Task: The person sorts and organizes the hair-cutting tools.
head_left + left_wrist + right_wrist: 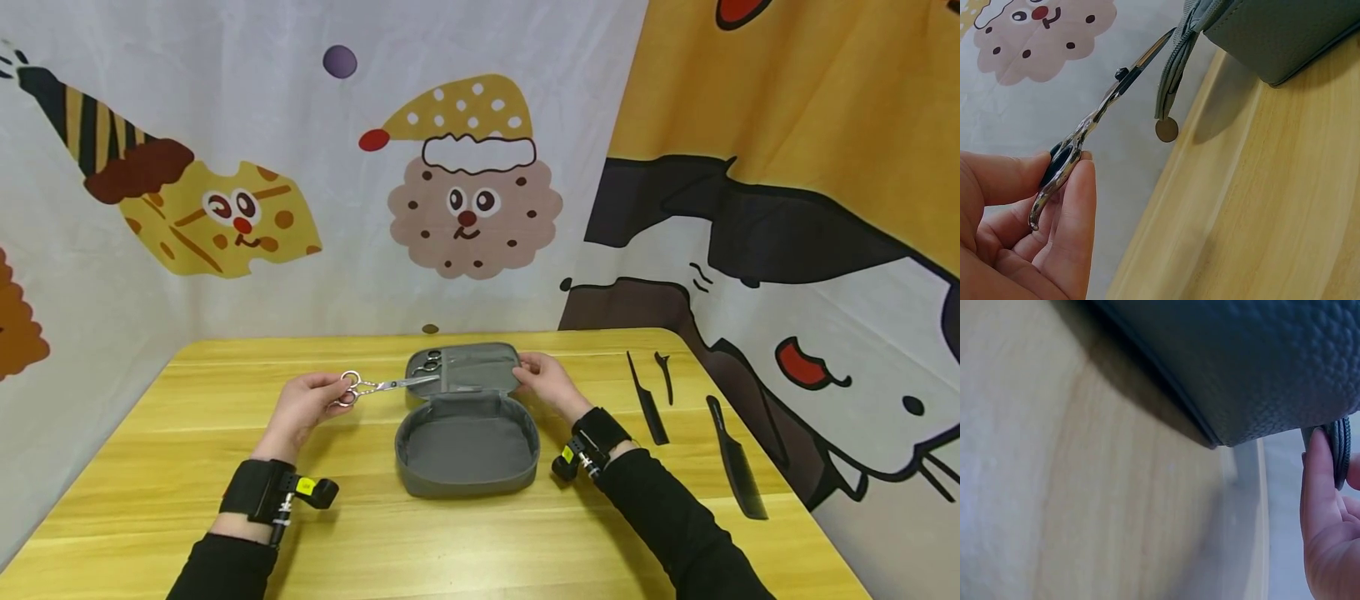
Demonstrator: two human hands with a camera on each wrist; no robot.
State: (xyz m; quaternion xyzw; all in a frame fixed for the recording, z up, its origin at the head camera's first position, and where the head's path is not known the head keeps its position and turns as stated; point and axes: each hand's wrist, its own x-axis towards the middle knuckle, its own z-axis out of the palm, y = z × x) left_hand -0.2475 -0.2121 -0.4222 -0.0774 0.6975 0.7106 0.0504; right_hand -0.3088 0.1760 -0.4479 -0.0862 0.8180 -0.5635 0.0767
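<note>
Curtained corner, cartoon-print fabric (345, 208) hung behind a wood-grain table (465, 550), room type unclear

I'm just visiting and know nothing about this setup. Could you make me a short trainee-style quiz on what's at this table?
1. Which hand holds the silver scissors?
2. True or false: the black rat-tail comb lies outside the open gray case.
3. What do the fingers of the right hand pinch?
A) the rat-tail comb
B) the edge of the case's lid
C) the scissors' finger rings

Key: 1. The left hand. 2. True. 3. B.
</note>
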